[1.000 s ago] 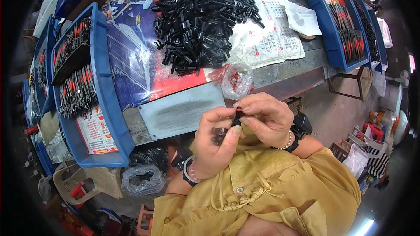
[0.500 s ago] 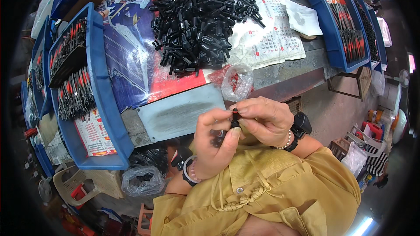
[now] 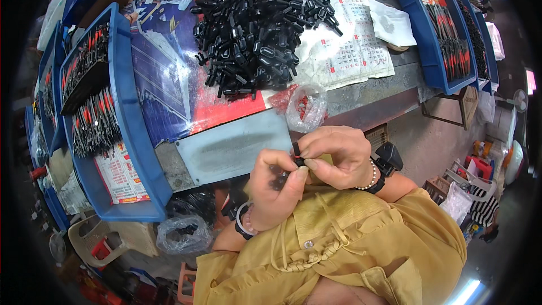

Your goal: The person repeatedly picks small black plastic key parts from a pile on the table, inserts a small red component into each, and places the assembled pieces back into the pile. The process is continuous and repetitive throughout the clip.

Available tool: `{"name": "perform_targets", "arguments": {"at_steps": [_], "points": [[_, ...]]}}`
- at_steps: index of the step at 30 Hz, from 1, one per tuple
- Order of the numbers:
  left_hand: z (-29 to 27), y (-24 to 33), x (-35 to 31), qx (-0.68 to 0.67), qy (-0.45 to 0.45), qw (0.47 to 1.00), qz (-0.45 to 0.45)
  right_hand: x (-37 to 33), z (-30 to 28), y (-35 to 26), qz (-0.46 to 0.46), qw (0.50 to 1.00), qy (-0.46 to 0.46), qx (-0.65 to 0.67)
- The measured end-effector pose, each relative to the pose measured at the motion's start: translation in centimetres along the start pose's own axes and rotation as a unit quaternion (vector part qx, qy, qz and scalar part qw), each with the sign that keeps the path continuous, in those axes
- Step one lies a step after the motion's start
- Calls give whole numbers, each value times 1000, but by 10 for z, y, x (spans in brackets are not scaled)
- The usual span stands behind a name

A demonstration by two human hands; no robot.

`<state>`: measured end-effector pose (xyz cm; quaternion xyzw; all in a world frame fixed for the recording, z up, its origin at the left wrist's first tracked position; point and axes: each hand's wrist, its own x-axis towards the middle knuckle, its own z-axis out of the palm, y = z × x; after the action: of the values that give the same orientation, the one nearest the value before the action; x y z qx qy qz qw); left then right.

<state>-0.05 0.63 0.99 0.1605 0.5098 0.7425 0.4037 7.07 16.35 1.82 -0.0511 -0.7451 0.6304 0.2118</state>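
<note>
Both hands meet in front of my chest, close to the bench edge. My left hand [image 3: 272,183] is closed, thumb and forefinger pinching the lower end of a small black plastic part [image 3: 296,149]. My right hand [image 3: 337,157] grips the same part from the other side with its fingertips. A bit of red shows on the part between the fingers; the rest is hidden. More dark pieces [image 3: 278,178] lie in my left palm. Beyond the hands is a large heap of black plastic parts [image 3: 254,34], and nearer, a clear plastic bag with small red pieces [image 3: 306,107].
A pale metal plate [image 3: 231,144] lies at the bench's near edge. Blue trays [image 3: 135,113] with rows of black-and-red pieces stand at the left, and another blue tray [image 3: 415,28] at the right. White paper [image 3: 391,24] lies beside the heap. A plastic chair [image 3: 107,243] stands lower left.
The black part has tilted to the left, and its top now sticks up beside the right fingertips. The right hand has shifted slightly left and its fingers sit lower on the part.
</note>
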Motion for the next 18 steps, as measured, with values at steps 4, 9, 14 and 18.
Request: {"name": "perform_targets", "arguments": {"at_steps": [4,9,14,18], "points": [[6,4,7,-27,62,997,-28,2,4,3,17,999,48,10],[5,12,12,-38,48,997,-43,5,3,5,4,998,57,22],[6,11,14,-79,65,993,-52,7,4,3,10,998,59,38],[6,10,14,-74,69,994,-48,7,3,3,5,999,35,19]]}}
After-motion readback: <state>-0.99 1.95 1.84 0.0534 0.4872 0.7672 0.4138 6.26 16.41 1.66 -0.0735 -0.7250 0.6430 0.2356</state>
